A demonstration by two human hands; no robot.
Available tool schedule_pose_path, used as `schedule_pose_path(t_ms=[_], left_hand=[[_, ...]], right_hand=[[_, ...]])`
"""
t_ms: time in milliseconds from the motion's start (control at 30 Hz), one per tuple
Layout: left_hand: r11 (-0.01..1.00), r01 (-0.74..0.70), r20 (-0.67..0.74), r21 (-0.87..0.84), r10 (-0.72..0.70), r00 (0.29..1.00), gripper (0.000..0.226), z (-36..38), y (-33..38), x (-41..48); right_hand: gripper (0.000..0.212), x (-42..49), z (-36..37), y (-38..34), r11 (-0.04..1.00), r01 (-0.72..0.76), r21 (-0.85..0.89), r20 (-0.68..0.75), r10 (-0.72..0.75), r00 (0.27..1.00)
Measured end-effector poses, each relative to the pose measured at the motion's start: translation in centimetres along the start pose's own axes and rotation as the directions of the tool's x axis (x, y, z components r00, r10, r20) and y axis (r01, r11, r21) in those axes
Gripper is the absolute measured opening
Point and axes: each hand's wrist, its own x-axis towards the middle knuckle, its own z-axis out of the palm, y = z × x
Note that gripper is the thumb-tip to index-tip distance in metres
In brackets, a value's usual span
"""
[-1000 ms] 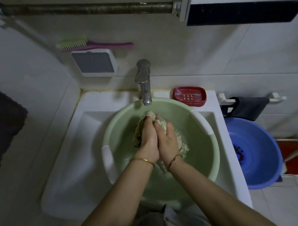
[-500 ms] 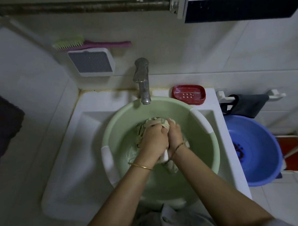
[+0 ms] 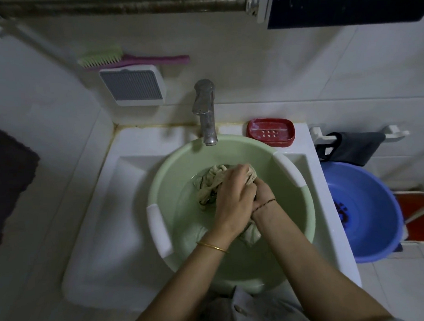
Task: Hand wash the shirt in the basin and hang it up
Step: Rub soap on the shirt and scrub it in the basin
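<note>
Head view. Mid-wash, scrubbing step. Gripping crumpled beige wet shirt (image 3: 210,182) with left hand (image 3: 232,199) and right hand (image 3: 264,194), both curled tight, knuckles together, low inside pale green round plastic basin (image 3: 169,169) under metal tap (image 3: 206,117). Not yet wrung or hung. Next, probably: more rubbing, then twist firmly over basin.

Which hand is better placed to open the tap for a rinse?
Left, probably. The left hand lies on top of the shirt and on the tap side; the right hand sits partly beneath it, gripping the cloth, so it can hold the shirt in the basin.
</note>
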Motion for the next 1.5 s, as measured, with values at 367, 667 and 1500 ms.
schedule_pose_path(t_ms=[367,667,1500], left_hand=[[0.992,0.091,-0.249,0.082,-0.068,0.966,0.045,0.2,0.3,1.5],[0.444,0.382,-0.043,-0.81,-0.696,0.717,0.03,-1.4,2.0,2.4],[0.081,0.402,0.259,-0.912,-0.646,0.718,0.027,-2.1,0.5,2.9]], right_hand=[[0.017,-2.6,2.3,0.7,0.961,0.212,-0.179,0.068,-0.202,0.977],[0.01,-3.0,3.1,2.6,0.375,0.575,-0.727,0.323,-0.553,0.768],[0.027,-0.6,3.3,0.9,0.174,0.432,-0.885,0.288,-0.523,0.802]])
